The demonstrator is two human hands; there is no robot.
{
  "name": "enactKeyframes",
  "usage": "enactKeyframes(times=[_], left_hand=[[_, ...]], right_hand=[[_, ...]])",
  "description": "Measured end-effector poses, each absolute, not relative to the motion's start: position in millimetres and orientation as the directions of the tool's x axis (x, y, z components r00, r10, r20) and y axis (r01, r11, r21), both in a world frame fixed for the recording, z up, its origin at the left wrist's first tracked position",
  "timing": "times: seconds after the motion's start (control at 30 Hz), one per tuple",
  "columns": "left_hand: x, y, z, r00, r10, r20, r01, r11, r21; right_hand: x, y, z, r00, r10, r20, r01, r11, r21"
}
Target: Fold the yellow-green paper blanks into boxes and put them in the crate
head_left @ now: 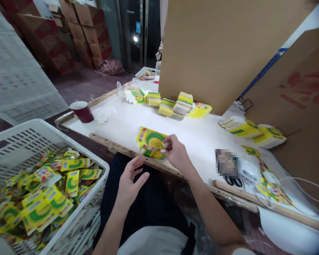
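My right hand [177, 152] pinches the right edge of a yellow-and-green printed packet [152, 139] at the front edge of the white table. Just beneath it lies more yellow-and-green packaging, partly hidden by the packet. Nearer to me, my left hand [131, 180] hangs open with thumb and fingers apart, holding nothing. Left of that hand, a white plastic basket [95, 156] contains many loose yellow-and-green packets [46, 205].
Yellow card stacks [183, 102] line the table's back, before a tall cardboard sheet [215, 53]. A maroon cup [82, 112] stands at the left corner. Black-handled scissors [234, 181], a white cable [305, 180] and more stacks [271, 136] lie right. A wooden strip [117, 147] edges the front.
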State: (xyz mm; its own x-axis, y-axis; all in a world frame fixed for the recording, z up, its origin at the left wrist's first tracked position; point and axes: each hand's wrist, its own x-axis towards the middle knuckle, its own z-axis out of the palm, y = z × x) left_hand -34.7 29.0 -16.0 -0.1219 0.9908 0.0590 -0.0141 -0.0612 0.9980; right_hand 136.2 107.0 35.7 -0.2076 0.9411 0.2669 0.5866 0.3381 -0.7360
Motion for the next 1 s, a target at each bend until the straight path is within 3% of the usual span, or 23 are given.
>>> enactKeyframes(times=[0.13,0.27,0.37,0.63,0.7,0.8,0.9,1.0], left_hand=[[-18,34,-4,-0.219,0.972,0.087,-0.402,-0.171,0.900],[-16,37,12,-0.328,0.945,0.010,-0.624,-0.224,0.749],[-16,38,18,-0.404,0.914,-0.026,-0.674,-0.279,0.684],[-9,36,-2,-0.363,0.909,-0.204,-0.676,-0.107,0.729],[-8,35,-7,-0.346,0.922,-0.175,-0.647,-0.099,0.756],[-7,32,-11,-0.330,0.943,-0.046,-0.468,-0.122,0.875],[-8,27,-13,-0.352,0.936,-0.001,-0.271,-0.101,0.957],[-10,25,-14,-0.370,0.929,-0.005,-0.197,-0.073,0.978]], right_hand=[[112,67,33,-0.501,0.854,0.139,0.261,0.302,-0.917],[96,38,27,-0.481,0.873,0.081,0.119,0.156,-0.980],[90,26,27,-0.489,0.866,0.101,0.139,0.192,-0.972],[93,25,14,-0.400,0.915,0.059,0.189,0.145,-0.971],[97,30,7,-0.321,0.945,0.062,0.090,0.095,-0.991],[103,33,-1,-0.225,0.972,0.071,0.007,0.075,-0.997],[107,31,-6,-0.194,0.975,0.108,0.101,0.129,-0.986],[117,33,-5,-0.193,0.960,0.201,0.205,0.239,-0.949]])
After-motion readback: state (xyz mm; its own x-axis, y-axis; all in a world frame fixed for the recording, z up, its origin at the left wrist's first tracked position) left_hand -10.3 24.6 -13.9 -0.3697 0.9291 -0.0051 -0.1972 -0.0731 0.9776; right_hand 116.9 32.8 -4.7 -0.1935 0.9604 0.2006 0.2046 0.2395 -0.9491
